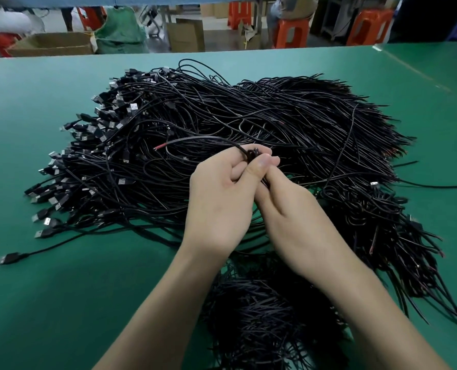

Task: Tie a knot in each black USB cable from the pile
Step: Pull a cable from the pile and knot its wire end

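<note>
Green tabletop [62, 303], seen from the near side. The main pile [248, 110] of black USB cables covered most of its middle, plugs fanned to the left and bare ends to the right. A smaller heap [262, 316] lay close to the person, under the forearms; whether those were knotted could not be told.

Both hands met over the pile's near centre, touching each other. Left hand [219, 198]: fingers curled, thumb pressed down on one cable [200, 141]. Right hand [291, 209]: fingertips closed on the same cable just beneath the left thumb. Each grip was therefore shut tight on that cable, nothing else in either.

Key relation: a small dark loop [254, 154] sat right at the fingertips, on the far side of the two grips. From it the cable's long axis ran leftward and slightly away, lifted clear of the pile, to its stripped tip [159, 148]. The left hand was nearer that free end.

Judgement: the knot looked formed but not snug; cinching would call for pulling the two grips apart along that left-right axis.
</note>
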Motion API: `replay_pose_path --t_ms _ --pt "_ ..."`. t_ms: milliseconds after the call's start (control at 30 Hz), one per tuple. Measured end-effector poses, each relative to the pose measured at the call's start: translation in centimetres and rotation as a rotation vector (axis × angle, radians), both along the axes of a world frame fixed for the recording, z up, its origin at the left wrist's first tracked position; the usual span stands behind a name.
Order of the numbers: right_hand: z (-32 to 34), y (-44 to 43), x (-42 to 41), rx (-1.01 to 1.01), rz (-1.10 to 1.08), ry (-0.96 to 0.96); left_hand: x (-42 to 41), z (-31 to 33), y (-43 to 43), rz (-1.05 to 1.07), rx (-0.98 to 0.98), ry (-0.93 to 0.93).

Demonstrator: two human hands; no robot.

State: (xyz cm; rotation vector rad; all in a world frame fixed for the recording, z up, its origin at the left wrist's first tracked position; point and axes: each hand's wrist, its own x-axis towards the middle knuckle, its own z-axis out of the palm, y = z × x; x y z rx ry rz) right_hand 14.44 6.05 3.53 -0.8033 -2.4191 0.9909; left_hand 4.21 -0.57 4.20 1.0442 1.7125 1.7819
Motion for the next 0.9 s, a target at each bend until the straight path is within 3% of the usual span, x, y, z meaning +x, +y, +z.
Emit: replay_pose_path --t_ms 100,167,233,367,500,600,667,767,900 --pt "0.3 0.8 0.5 -0.486 0.139 0.204 -0.7 0.2 -0.1 -0.009 0.047 -0.019" --pt "0.7 1.1 0.9 -0.688 0.209 0.283 -1.0 0.3 -0.2 -0.049 0.067 -0.063" --pt "0.7 1.3 1.0 -0.619 0.239 0.28 -1.0 0.3 -0.3 -0.084 0.081 -0.095" --pt "0.3 1.3 0.6 -0.224 0.166 0.207 -1.1 0.4 -0.2 -0.091 0.094 -0.094" --pt "0.6 1.3 0.9 -0.053 0.088 0.2 -1.2 0.6 -0.3 -0.09 0.048 -0.036" --pt "0.8 2.2 1.3 -0.012 -0.023 0.203 -2.2 0.7 -1.0 -0.129 -0.238 0.259" --pt "0.9 2.8 1.6 0.006 -0.092 0.187 -2.5 1.3 -1.6 -0.364 -0.455 0.487" --pt "0.6 3.0 1.8 0.011 -0.148 0.163 -1.6 1.7 -2.0 -0.648 -0.661 0.612" --pt "0.4 2.6 1.6 0.006 -0.152 0.14 0.0 1.5 -1.9 -0.606 -0.831 0.719"
